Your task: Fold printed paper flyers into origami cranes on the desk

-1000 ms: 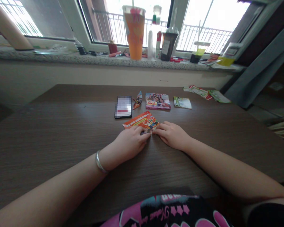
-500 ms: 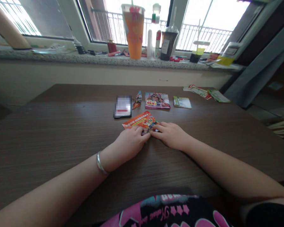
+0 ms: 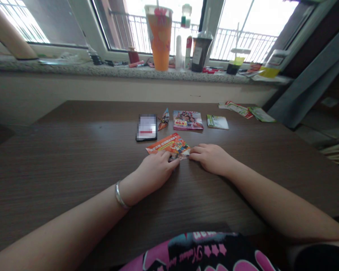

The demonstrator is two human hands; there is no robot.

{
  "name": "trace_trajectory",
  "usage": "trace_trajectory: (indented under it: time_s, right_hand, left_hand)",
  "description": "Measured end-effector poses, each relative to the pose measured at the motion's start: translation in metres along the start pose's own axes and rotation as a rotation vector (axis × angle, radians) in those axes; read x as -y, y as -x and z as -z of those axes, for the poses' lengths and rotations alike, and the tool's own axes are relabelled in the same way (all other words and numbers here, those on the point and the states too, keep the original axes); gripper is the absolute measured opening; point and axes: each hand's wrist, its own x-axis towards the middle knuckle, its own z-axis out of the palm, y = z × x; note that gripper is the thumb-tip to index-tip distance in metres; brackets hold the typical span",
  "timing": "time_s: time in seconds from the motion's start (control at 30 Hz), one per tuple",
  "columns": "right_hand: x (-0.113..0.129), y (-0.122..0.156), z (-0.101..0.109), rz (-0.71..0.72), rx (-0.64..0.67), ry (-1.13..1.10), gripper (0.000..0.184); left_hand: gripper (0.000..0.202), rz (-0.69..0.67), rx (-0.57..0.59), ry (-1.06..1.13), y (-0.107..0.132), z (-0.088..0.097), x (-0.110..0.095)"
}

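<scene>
An orange printed leaflet (image 3: 165, 143) lies at a slant on the table, with a strip along its near edge folded up to show a paler printed side. My left hand (image 3: 157, 165), a silver bangle at its wrist, presses on the lower left of this strip. Its fingers are curled, and the thumb rests along the fold. At the strip's right end, the closed fingertips of my right hand (image 3: 210, 158) touch the leaflet's corner. Part of the folded edge is hidden under my left fingers.
Beyond the leaflet are a phone-like device (image 3: 146, 128) with a blurred screen, a folded paper piece (image 3: 164, 119), a stack of leaflets (image 3: 188, 120) and a small card stack (image 3: 217, 122). More paper strips (image 3: 238, 109) lie back right. Drink cups (image 3: 161, 41) line the windowsill.
My right hand has slid a little to the right along the folded strip, away from my left thumb, uncovering more of it. My left hand and the leaflet have stayed in place.
</scene>
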Motion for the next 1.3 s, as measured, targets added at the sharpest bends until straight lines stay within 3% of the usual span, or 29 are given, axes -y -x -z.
trace_trajectory:
  time_s: [0.63,1.03,1.17,1.3]
  right_hand:
    - [-0.013,0.007,0.005,-0.061,0.023,-0.044,0.024]
    - [-0.025,0.014,-0.006,-0.237,-0.118,-0.14,0.025]
    - [-0.018,0.01,-0.008,-0.116,-0.229,-0.208,0.029]
    - [-0.009,0.005,-0.01,0.087,-0.238,-0.268,0.035]
  left_hand:
    - [0.038,-0.009,-0.006,0.028,0.003,-0.002,0.002]
    - [0.033,-0.027,-0.029,0.062,0.006,-0.002,0.004]
    - [0.033,-0.024,-0.078,0.099,0.004,-0.005,0.003]
    - [0.036,-0.058,-0.129,0.11,0.001,-0.008,0.003]
